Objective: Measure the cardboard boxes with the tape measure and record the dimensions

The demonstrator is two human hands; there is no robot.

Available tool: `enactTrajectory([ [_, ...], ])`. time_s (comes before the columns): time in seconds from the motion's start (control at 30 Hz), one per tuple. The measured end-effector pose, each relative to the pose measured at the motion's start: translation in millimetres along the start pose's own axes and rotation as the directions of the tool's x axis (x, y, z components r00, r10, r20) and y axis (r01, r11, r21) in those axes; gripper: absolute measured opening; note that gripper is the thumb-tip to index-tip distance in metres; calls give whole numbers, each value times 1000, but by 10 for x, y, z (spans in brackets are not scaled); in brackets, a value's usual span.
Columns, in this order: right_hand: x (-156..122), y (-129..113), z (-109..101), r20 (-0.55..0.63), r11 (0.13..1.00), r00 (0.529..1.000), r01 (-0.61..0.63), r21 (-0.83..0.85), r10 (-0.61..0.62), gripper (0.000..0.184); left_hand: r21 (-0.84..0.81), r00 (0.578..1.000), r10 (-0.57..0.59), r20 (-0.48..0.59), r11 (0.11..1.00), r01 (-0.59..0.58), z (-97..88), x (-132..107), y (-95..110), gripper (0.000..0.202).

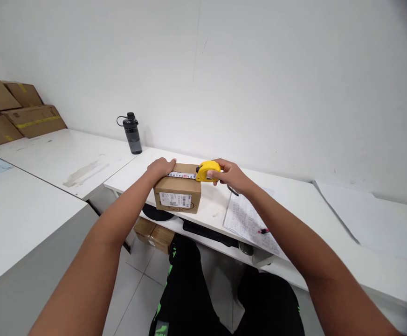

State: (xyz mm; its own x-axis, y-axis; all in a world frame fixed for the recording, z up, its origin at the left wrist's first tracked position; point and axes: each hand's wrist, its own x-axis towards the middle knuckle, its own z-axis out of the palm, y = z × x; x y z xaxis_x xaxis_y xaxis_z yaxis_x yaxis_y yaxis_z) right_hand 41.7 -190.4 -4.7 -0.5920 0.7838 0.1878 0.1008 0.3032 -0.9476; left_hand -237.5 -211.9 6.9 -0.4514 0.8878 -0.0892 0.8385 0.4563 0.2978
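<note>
Across the box [178, 187], tape's [182, 175] stretched, not yet retracted; yellow case's [206, 171] gripped by right hand [231, 175], box's left side by left hand [160, 168].

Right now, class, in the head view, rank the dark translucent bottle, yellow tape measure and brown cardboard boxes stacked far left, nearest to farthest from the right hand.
1. Yellow tape measure: in the right hand
2. Dark translucent bottle: over to the left
3. Brown cardboard boxes: far left

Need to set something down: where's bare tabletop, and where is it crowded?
Bare: the marked white table between stacked cartons and water bottle; the strip between handwritten papers and white sheets. Crowded: around the cardboard box, with left hand, right hand and tape measure.
</note>
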Motion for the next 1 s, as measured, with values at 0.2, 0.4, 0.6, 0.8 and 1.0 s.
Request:
enactTrajectory([
  [0.2,-132,75,-189,-50,1000,999,-15,-8,15,54,-27,1000,19,16,999,-18,25,-52,67,76],
  [0.4,-271,274,-533,-56,998,997,-56,41,58,54,20,999,39,17,999,-39,24,-43,118,75],
  [0.6,-153,332,-439,-119,997,993,6,76,4,56,36,1000,28,13,999,-28,14,-43,159,76],
  [0.8,-193,448,-311,-191,990,981,51,131,-25,58,54,1000,-10,9,998,10,2,-51,195,74],
  [1.0,-181,493,-170,-227,986,972,100,136,-67,62,104,1000,16,3,994,-17,20,21,186,76],
])
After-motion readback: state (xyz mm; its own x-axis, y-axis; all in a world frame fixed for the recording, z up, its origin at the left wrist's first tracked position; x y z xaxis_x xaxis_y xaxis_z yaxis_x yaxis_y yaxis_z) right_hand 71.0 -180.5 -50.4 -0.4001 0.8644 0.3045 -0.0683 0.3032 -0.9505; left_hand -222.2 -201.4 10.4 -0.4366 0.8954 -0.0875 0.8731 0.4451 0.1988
